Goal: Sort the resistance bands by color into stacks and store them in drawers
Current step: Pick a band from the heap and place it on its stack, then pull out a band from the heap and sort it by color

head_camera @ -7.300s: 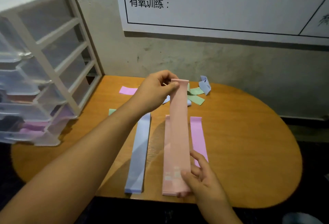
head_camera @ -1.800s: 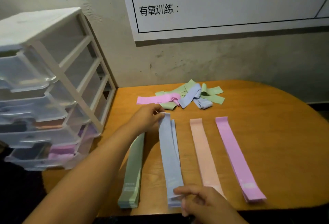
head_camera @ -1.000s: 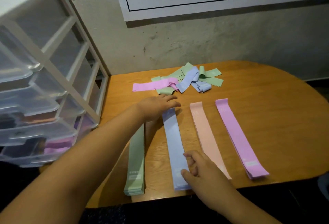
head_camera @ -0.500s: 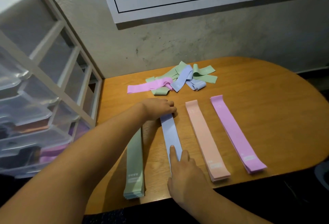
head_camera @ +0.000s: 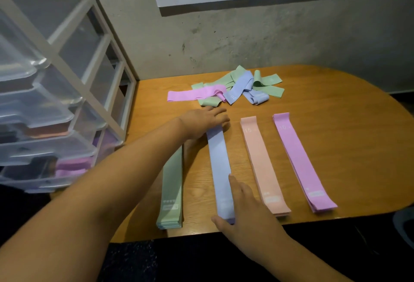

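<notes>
While both hands rest on the blue stack [head_camera: 218,169], the sort stands part done. Four colour stacks lie side by side on the table [head_camera: 349,147], running from 9 to 3 o'clock: green stack [head_camera: 171,192], blue stack, peach stack [head_camera: 262,165] and purple stack [head_camera: 300,160], each apart from its neighbour.

Grip: the left hand [head_camera: 201,122] lies flat over the far end of the blue stack, fingers fairly straight, pinching nothing. The right hand [head_camera: 244,212] presses the near end, fingers extended along the band and thumb at the end edge; it grasps nothing either. Judgement: the stack is being squared and flattened.

Outstanding: an unsorted pile [head_camera: 235,86] sits at 12 o'clock beyond the stacks, holding green, blue and purple bands tangled over one another. None of the four stacks has been moved to the drawer unit [head_camera: 56,102] at 9 o'clock. Through its translucent fronts, peach and purple material shows in the lower drawers, so some storage appears done already.

Markings: "15" is legible at the far end of the top peach band. A two-digit figure sits at the far end of the purple stack, too faint to confirm. One blue band in the pile appears to read "20". Small label patches at the near ends are unreadable.
</notes>
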